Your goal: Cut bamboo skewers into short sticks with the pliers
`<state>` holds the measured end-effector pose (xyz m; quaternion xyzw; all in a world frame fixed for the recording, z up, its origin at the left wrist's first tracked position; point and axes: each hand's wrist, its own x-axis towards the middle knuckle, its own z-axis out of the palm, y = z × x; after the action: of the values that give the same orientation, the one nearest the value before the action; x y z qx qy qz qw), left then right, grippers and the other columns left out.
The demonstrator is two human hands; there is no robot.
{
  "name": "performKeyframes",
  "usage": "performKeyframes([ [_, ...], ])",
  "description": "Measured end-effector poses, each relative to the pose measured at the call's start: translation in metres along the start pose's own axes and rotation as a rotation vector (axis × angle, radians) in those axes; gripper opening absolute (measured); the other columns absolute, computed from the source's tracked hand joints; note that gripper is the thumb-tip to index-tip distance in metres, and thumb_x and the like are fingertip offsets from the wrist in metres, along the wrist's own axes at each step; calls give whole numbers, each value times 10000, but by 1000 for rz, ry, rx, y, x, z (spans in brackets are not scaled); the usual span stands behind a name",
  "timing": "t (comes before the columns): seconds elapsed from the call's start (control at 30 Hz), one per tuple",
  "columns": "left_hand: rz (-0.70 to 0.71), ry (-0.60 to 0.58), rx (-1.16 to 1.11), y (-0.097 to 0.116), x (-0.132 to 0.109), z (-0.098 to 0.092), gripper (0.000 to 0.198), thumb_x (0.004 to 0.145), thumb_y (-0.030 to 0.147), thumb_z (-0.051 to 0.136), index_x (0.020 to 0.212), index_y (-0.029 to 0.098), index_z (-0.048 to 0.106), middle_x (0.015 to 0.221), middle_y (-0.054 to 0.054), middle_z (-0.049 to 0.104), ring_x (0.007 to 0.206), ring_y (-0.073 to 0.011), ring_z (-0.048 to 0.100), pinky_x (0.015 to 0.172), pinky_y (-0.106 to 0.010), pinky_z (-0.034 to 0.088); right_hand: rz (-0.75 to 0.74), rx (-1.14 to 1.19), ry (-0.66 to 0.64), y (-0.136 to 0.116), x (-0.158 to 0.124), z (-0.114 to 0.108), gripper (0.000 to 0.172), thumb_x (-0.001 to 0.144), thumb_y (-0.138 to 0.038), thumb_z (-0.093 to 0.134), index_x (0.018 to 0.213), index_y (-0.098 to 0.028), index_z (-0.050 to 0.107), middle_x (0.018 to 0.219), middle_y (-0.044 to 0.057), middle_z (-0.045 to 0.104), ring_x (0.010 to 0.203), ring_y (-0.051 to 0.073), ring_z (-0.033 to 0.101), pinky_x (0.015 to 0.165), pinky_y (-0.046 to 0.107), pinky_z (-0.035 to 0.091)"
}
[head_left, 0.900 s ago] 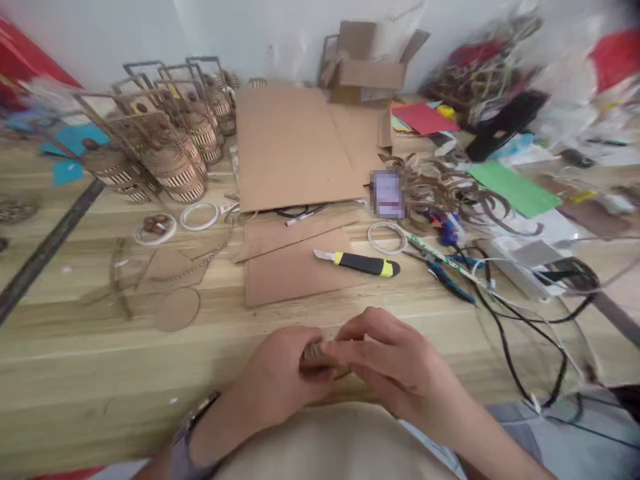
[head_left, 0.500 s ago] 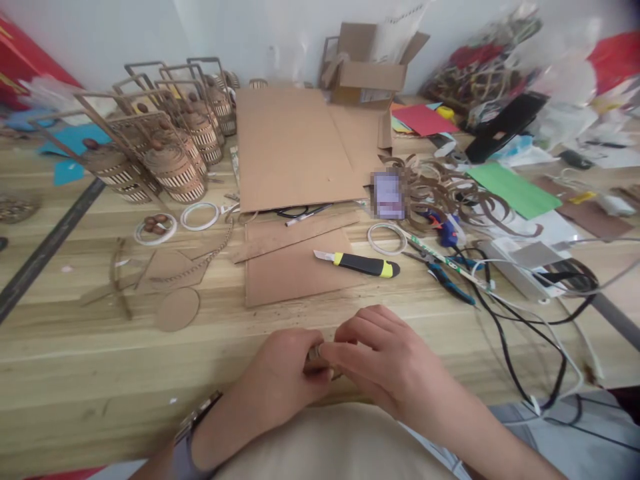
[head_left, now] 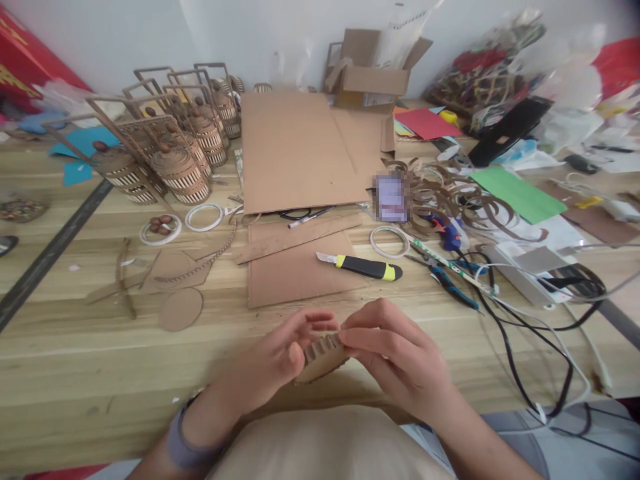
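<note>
Close to my body, at the front of the table, is a small cardboard piece (head_left: 323, 367) with a ridged, corrugated strip along its edge. My right hand (head_left: 400, 353) pinches the strip's right end between thumb and fingers. Beside the piece's left end, my left hand (head_left: 275, 367) has its fingers stretched apart, the thumb at the ridged edge; whether the thumb presses on it I cannot tell. Beyond the hands lies a black and yellow utility knife (head_left: 367, 267), blade out, over a cardboard sheet (head_left: 280, 287). A round cardboard disc (head_left: 181, 309) lies to the left.
Several lantern-like cardboard models (head_left: 180, 170) stand at the back left. Tape rings (head_left: 204, 218), pliers (head_left: 453, 288), a blue glue gun (head_left: 447, 233) and curled brown strips (head_left: 450, 193) lie around. Black and white cables (head_left: 507, 340) loop over the right front edge. An open carton (head_left: 373, 80) stands behind.
My left hand has loosened from its grip and spread its fingers, exposing the cardboard piece. The right hand still pinches it. The whole view has shifted slightly.
</note>
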<state>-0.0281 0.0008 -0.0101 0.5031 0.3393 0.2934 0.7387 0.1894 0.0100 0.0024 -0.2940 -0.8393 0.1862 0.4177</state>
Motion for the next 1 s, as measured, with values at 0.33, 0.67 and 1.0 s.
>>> performKeyframes([
  [0.33, 47, 113, -61, 0, 4, 19, 574, 803, 620, 645, 1208, 217, 585, 1191, -93, 648, 1119, -247, 591, 931, -356, 477, -38, -129, 149, -3, -11, 18, 253, 877, -34, 586, 1038, -225, 625, 1019, 74, 658, 891, 164, 636, 737, 317, 546],
  [0.67, 322, 538, 885, -3, 2, 17, 662, 699, 274, 740, 1279, 211, 426, 1292, -144, 562, 1214, -313, 529, 1032, -513, 429, 552, 232, 221, -1, -12, 23, 145, 945, -310, 581, 968, -237, 705, 824, 34, 749, 770, 168, 715, 685, 275, 589],
  [1.0, 373, 578, 945, -11, 5, 21, 689, 722, 261, 729, 1321, 204, 393, 1334, -153, 555, 1241, -298, 555, 1014, -440, 489, 727, 531, 249, -1, -16, 47, 260, 898, -430, 639, 1082, -273, 736, 1043, 57, 773, 923, 202, 729, 775, 314, 605],
])
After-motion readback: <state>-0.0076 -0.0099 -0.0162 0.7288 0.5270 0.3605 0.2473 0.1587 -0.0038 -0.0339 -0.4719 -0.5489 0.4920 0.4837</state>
